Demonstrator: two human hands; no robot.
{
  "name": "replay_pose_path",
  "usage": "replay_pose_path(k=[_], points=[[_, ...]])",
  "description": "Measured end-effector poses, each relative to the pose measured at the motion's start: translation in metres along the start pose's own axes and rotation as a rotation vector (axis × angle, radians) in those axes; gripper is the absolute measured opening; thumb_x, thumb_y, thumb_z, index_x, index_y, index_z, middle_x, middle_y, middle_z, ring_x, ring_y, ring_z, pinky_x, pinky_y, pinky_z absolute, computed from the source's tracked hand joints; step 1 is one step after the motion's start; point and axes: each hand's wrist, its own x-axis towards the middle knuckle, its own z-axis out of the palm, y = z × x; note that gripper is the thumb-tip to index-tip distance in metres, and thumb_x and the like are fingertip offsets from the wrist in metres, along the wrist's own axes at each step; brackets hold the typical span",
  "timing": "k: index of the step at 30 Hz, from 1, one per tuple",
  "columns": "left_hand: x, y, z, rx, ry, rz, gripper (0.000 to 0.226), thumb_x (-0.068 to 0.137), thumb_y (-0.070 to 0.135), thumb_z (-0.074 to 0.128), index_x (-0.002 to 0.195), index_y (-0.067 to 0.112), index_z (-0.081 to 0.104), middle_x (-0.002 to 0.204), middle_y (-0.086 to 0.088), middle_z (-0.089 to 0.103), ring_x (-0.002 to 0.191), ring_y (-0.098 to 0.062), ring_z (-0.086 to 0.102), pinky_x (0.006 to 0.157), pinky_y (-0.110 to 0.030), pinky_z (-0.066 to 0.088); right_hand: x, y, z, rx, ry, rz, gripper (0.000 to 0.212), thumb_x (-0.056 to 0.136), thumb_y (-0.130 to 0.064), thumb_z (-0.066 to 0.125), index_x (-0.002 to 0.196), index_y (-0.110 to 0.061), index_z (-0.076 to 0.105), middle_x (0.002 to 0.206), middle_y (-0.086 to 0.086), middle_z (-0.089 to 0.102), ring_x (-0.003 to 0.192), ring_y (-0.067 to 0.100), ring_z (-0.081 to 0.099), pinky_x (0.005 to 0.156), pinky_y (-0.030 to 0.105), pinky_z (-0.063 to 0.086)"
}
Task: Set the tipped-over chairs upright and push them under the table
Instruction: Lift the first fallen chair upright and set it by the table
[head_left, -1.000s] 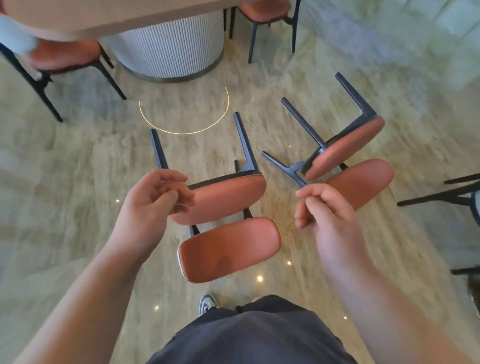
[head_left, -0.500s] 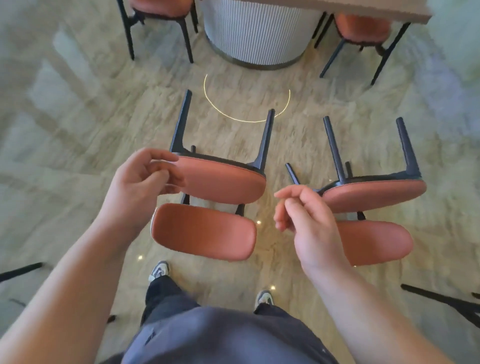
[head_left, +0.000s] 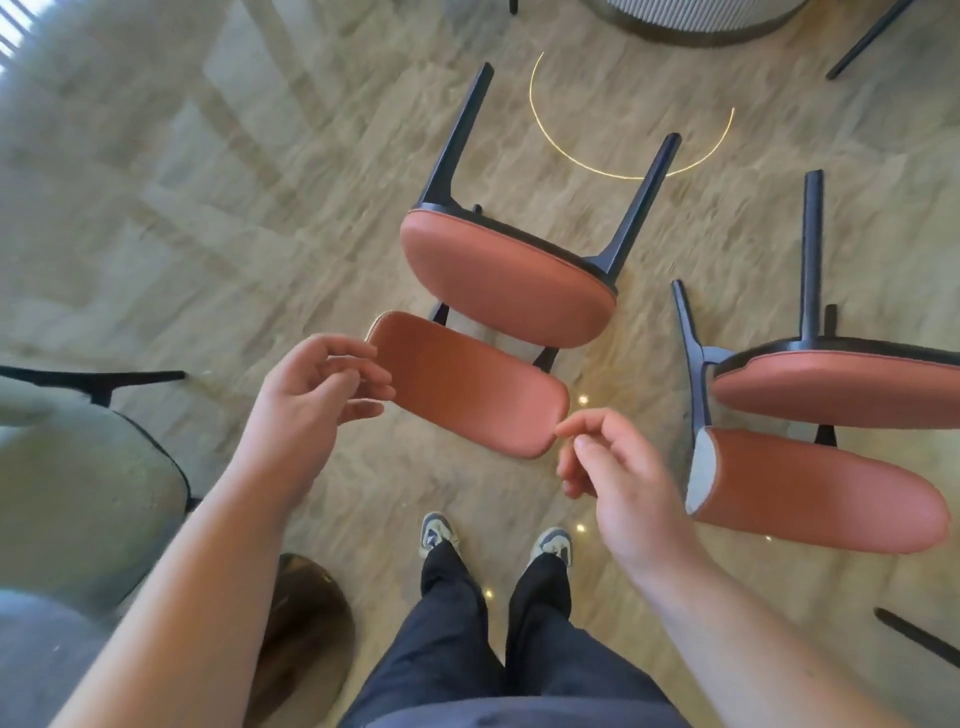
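Your left hand and right hand hover loosely curled, grasping nothing, over the tipped chair's rounded terracotta backrest on the marbled floor. The second chair beside it is cut off right; the ribbed counter base barely shows.

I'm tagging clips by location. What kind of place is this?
Probably a restaurant or café dining area: matching orange padded chairs with dark legs, a table's ribbed round base at the top edge, and a polished stone-look floor.

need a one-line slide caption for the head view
Both hands, left hand and right hand, reach toward the backrest of the nearer of two tipped-over chairs.
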Motion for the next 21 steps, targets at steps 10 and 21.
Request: replay_pose_path(k=[10, 21], points=[[0.098, -0.164, 0.001, -0.035, -0.013, -0.126, 0.032, 0.098, -0.002, 0.045, 0.099, 0.018, 0.070, 0.082, 0.001, 0.079, 0.082, -0.021, 0.077, 0.075, -0.034, 0.062, 0.086, 0.153, 0.076, -0.018, 0.034, 0.175, 0.023, 0.098, -0.010, 0.047, 0.093, -0.022, 0.066, 0.067, -0.010, 0.064, 0.066, 0.006, 0.060, 0.064, 0.020, 0.051], [0.245, -0.486, 0.043, 0.007, -0.038, -0.150, 0.037, 0.097, -0.001, 0.048, 0.093, 0.024, 0.074, 0.085, 0.001, 0.079, 0.082, -0.019, 0.077, 0.072, -0.028, 0.063, 0.247, 0.510, 0.122, 0.194, 0.263, 0.457, 0.024, 0.098, 0.001, 0.044, 0.093, -0.012, 0.065, 0.071, -0.005, 0.073, 0.071, 0.013, 0.070, 0.066, 0.026, 0.055]])
